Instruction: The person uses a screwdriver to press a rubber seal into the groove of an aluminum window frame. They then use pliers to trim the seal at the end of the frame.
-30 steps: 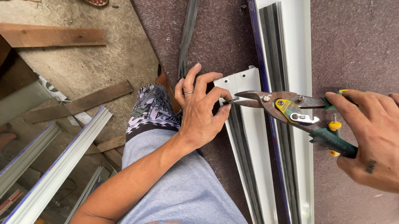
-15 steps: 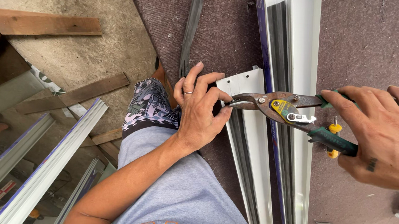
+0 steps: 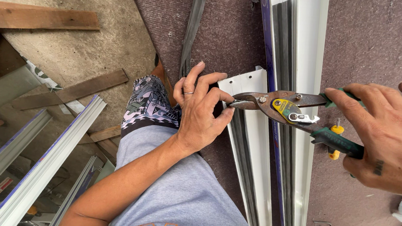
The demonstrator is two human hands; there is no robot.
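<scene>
**Snipping the end of the white strip**

Our right hand [image 3: 387, 140] is wrapped around the green handles of the snips [image 3: 281, 107], fingers curled over the upper grip. The blades point left and meet the near-left edge of the short white strip [image 3: 255, 145], which lies flat on the brown worktop [image 3: 370, 54]. Our left hand [image 3: 201, 113] pinches that same edge just beside the blade tips, with the other fingers spread over the strip's end.

To cut well, we judge it best to keep the strip pressed flat, seat the metal deep in the blades, squeeze steadily, and keep the pinching fingertips clear of the tips, which look very close.

To the right, a long white rail [image 3: 309, 50] with a blue edge runs near to far, touching the strip and crowding the handles. A dark rubber strip [image 3: 193, 27] lies far left. Beyond the worktop, planks [image 3: 42, 17] and more rails [image 3: 41, 172] rest on the floor.
</scene>
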